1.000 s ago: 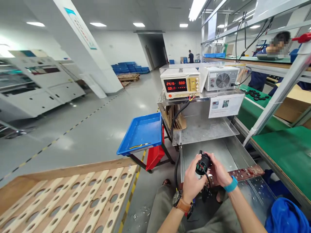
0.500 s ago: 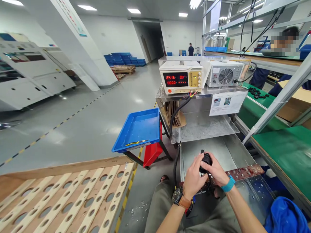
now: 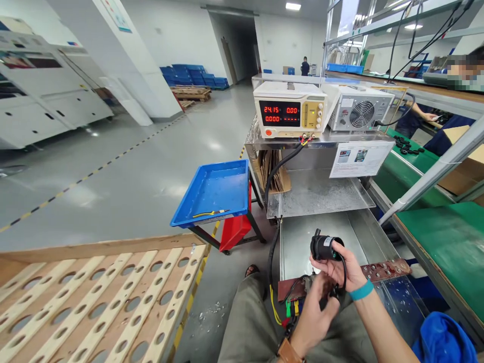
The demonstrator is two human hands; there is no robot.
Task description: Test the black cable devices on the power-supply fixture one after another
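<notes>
A small black pump (image 3: 325, 248) with a short spout and a pale label is held on its side by my right hand (image 3: 348, 267), above the metal basin (image 3: 306, 237). Its black cable (image 3: 345, 275) loops down past my right fingers. Lower and to the left is my left hand (image 3: 315, 315), slightly blurred, with its fingers closed around the bundled part of the cable. Beside it, green, yellow and red clips (image 3: 293, 307) hang at a brown strip (image 3: 291, 290) across the basin.
Ahead stands a power supply (image 3: 289, 112) with red digits lit, its thick black lead (image 3: 278, 169) running down. A blue tray (image 3: 212, 191) holding yellow-handled pliers (image 3: 209, 214) is to the left. A perforated wooden rack (image 3: 113, 297) lies at lower left, a blue cloth (image 3: 444, 338) at lower right.
Both hands were together around the pump. Now my right hand alone holds it, turned sideways with its label showing, and my left hand has moved down to the cable. The view shifted slightly.
</notes>
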